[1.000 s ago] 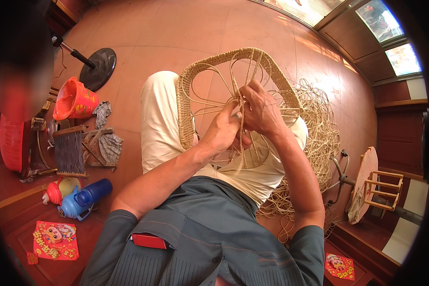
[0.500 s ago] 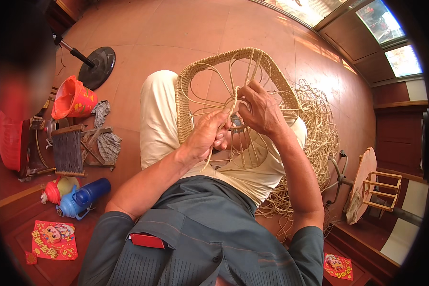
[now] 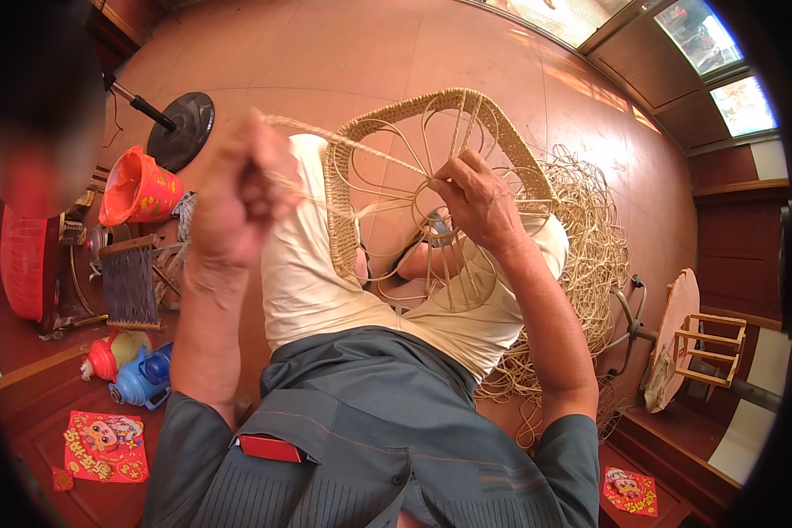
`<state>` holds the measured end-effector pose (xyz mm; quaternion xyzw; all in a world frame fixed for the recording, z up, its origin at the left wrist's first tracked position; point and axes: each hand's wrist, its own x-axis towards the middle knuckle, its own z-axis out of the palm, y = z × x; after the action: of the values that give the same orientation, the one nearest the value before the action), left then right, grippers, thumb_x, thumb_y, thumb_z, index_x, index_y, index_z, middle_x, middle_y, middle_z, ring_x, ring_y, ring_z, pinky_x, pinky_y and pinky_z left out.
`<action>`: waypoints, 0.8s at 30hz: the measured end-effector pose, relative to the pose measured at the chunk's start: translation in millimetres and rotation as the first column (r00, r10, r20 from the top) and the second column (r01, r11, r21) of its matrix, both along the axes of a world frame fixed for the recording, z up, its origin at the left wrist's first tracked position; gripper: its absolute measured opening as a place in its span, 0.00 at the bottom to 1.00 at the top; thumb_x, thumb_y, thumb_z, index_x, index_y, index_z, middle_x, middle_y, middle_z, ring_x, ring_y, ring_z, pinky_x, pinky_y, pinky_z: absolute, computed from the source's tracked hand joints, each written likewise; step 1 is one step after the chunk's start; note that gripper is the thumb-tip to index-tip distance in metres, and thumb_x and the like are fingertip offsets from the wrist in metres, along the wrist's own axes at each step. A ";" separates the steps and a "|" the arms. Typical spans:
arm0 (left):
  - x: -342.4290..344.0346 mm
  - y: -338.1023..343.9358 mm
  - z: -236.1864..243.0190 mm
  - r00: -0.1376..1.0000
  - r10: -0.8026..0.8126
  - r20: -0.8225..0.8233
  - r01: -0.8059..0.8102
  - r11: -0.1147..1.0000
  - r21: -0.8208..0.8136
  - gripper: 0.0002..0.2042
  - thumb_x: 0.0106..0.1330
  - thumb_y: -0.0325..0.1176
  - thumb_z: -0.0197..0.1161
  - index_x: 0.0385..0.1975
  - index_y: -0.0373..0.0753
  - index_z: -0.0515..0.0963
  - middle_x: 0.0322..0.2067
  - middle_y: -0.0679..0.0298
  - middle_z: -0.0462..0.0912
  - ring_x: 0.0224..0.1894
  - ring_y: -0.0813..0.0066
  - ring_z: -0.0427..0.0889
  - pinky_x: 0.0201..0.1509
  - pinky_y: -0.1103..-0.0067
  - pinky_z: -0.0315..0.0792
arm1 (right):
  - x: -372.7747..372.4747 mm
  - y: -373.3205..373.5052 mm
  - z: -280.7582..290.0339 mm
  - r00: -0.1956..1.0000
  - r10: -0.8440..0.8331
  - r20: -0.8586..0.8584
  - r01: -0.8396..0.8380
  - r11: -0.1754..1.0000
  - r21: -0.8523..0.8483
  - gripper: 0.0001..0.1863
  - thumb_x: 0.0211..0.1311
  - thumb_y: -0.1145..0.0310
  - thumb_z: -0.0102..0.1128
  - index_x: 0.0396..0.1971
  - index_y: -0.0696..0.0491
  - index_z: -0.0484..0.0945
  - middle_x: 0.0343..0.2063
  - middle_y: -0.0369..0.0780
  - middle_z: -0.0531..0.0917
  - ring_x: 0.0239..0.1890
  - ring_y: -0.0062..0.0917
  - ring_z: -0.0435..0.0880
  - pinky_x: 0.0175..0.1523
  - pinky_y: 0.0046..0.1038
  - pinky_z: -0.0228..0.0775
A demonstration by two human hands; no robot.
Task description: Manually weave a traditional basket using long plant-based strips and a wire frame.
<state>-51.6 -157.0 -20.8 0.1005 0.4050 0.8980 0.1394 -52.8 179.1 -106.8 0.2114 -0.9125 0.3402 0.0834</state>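
Note:
A woven straw frame (image 3: 341, 231) with rounded corners rests across my thighs. Thin cords loop inward from its braided rim to a ring near the middle. My left hand (image 3: 242, 198), blurred, is raised left of the frame, its fingers closed on a twisted straw cord (image 3: 356, 145). That cord stretches taut to my right hand (image 3: 480, 201), and a second strand (image 3: 317, 194) also runs from the left fist toward the middle. With thumb and fingers, my right hand pinches the cord where the strands meet, above the ring. Its fingertips partly cover that join.
A tangled heap of straw cord (image 3: 590, 238) lies right of my leg. To the left stand a red bucket (image 3: 141, 189), a round black stand base (image 3: 185, 132), a folding stool (image 3: 132, 283) and a blue flask (image 3: 136, 378). A round-topped stool (image 3: 673, 339) lies at the right.
My left hand has swung up and left from the frame's middle, drawing the cord out long. My right hand stays near the middle, slightly lower.

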 end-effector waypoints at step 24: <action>-49.3 138.6 -113.2 0.947 0.098 0.305 0.004 0.949 -0.316 0.22 0.80 0.30 0.68 0.67 0.29 0.73 0.40 0.66 0.82 0.35 0.81 0.84 0.41 0.79 0.86 | 0.0 -19.1 5.7 0.977 -0.185 0.110 0.185 0.983 0.013 0.10 0.72 0.65 0.72 0.36 0.54 0.81 0.36 0.45 0.83 0.40 0.46 0.87 0.47 0.47 0.79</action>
<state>-100.9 -18.3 -134.0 -0.0782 0.5164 0.8301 0.1952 -52.8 160.0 -101.1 0.1067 -0.9318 0.3410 0.0638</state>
